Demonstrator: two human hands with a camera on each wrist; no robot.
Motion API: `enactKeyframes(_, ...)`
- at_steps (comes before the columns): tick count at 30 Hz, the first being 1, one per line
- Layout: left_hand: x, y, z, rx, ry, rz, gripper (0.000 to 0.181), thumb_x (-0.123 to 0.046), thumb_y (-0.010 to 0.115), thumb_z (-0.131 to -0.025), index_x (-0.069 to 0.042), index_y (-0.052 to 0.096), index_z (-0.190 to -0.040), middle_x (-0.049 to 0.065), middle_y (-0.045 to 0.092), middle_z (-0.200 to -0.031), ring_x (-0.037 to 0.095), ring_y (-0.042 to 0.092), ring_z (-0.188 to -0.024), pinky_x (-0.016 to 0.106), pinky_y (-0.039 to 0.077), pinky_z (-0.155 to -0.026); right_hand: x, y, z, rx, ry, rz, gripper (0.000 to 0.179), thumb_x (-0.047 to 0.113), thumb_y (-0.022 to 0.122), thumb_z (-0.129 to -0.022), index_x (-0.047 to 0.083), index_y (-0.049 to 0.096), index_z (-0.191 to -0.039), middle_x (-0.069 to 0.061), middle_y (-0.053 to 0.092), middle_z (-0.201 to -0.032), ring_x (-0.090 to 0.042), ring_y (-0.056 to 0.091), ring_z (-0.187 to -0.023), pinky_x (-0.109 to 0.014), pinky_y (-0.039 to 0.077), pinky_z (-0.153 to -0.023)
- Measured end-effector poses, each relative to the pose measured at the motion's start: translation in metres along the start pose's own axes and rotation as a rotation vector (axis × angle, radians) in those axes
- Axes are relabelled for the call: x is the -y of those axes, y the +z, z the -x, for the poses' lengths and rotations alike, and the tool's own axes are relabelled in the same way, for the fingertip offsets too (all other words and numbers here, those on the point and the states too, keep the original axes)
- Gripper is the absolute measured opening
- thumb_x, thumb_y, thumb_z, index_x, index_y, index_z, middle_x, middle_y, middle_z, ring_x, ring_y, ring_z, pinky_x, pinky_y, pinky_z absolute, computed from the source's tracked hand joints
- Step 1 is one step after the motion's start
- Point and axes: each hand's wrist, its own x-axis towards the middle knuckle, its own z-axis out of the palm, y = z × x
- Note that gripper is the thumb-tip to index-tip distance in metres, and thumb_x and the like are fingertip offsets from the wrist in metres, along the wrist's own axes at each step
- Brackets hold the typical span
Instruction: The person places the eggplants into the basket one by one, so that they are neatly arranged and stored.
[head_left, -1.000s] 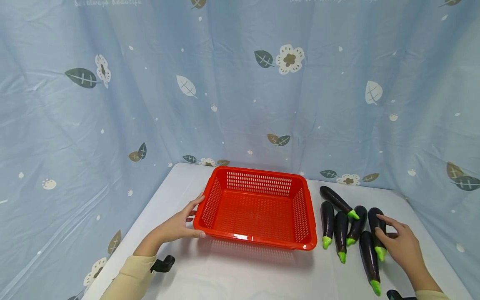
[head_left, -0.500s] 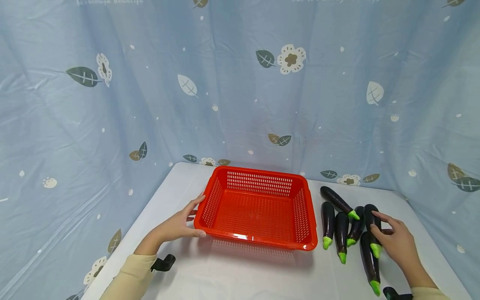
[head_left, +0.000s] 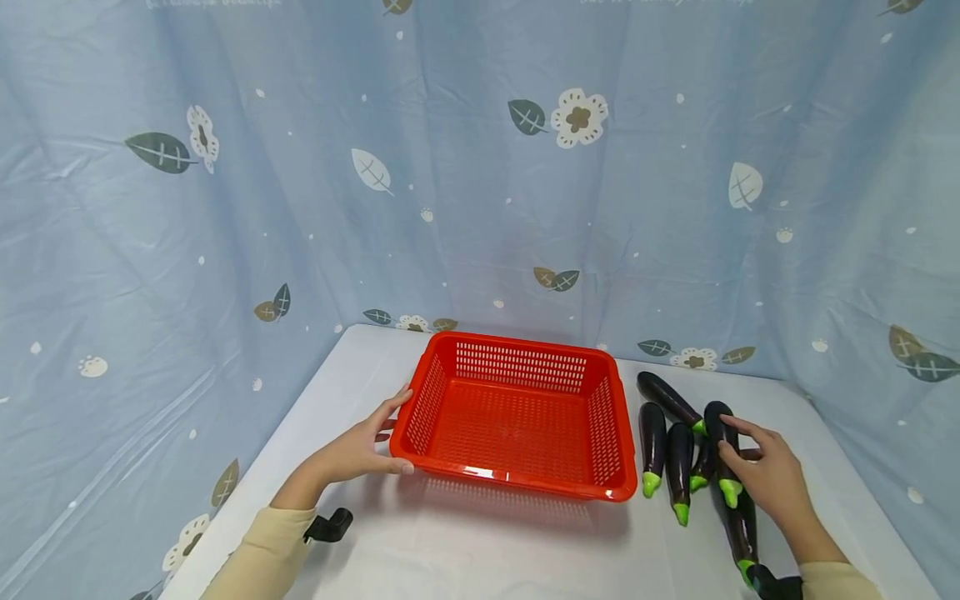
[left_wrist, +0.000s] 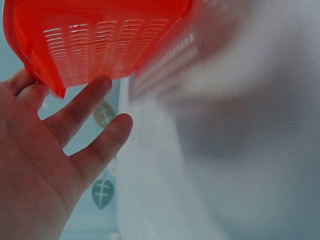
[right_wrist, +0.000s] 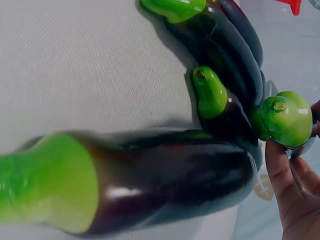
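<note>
My right hand (head_left: 768,479) pinches a dark purple eggplant (head_left: 718,433) between thumb and fingers, its green stem end (right_wrist: 287,120) facing the right wrist camera. The held eggplant overlaps a longer eggplant (head_left: 742,533) and partly hides a small one (head_left: 702,468) beside it. Three more lie to the left: a slanted eggplant (head_left: 666,397) at the back, an upright-pointing eggplant (head_left: 652,442) nearest the basket, and another eggplant (head_left: 680,458) beside it. At the red plastic basket (head_left: 510,417), my left hand (head_left: 352,450) touches the left rim with spread fingers, thumb at the front corner.
A white cloth-covered table (head_left: 480,550) bears everything. Behind and to both sides hangs a blue patterned curtain (head_left: 465,208). The basket holds nothing and stands between the left hand and the eggplants. Black wrist mounts (head_left: 328,525) stick out below the hands.
My right hand has moved left with the eggplant, from the right end of the group to above the longer eggplant. The left hand and basket have stayed nearly still.
</note>
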Motion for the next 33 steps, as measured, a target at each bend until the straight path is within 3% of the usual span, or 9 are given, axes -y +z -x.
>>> enactKeyframes(11, 0.001, 0.001, -0.004, -0.002, 0.006, -0.014, 0.116, -0.039, 0.088, -0.077, -0.025, 0.013, -0.164, 0.0, 0.012, -0.171, 0.034, 0.046, -0.136, 0.05, 0.047, -0.105, 0.016, 0.008, -0.003, 0.015, -0.006, -0.014, 0.048, 0.021, 0.064, -0.099, 0.0, 0.055, -0.141, -0.035, 0.047, -0.128, -0.051, 0.063, -0.095, -0.045, 0.059, -0.059)
enactKeyframes(19, -0.001, 0.004, -0.004, 0.002, -0.002, -0.019, 0.117, -0.038, 0.088, -0.078, -0.025, 0.012, -0.165, -0.001, 0.01, -0.171, 0.036, 0.045, -0.137, 0.053, 0.047, -0.106, 0.021, 0.016, -0.005, 0.025, -0.016, -0.028, 0.047, 0.02, 0.065, -0.098, 0.002, 0.056, -0.141, -0.034, 0.047, -0.129, -0.045, 0.064, -0.092, -0.033, 0.054, -0.055)
enactKeyframes(26, -0.004, 0.007, -0.003, -0.002, -0.025, -0.029, 0.116, -0.038, 0.089, -0.078, -0.023, 0.013, -0.165, 0.001, 0.012, -0.17, 0.035, 0.047, -0.136, 0.053, 0.046, -0.107, 0.026, 0.021, -0.005, 0.049, -0.008, -0.049, 0.047, 0.021, 0.065, -0.099, 0.005, 0.056, -0.142, -0.032, 0.047, -0.129, -0.044, 0.064, -0.094, -0.043, 0.058, -0.063)
enactKeyframes(33, -0.004, 0.009, -0.004, -0.011, -0.037, -0.028, 0.117, -0.043, 0.088, -0.077, -0.026, 0.013, -0.165, 0.003, 0.016, -0.169, 0.033, 0.047, -0.136, 0.049, 0.049, -0.105, 0.035, 0.023, -0.008, 0.063, -0.001, -0.045, 0.048, 0.024, 0.064, -0.099, 0.006, 0.056, -0.143, -0.03, 0.05, -0.127, -0.039, 0.064, -0.092, -0.044, 0.059, -0.068)
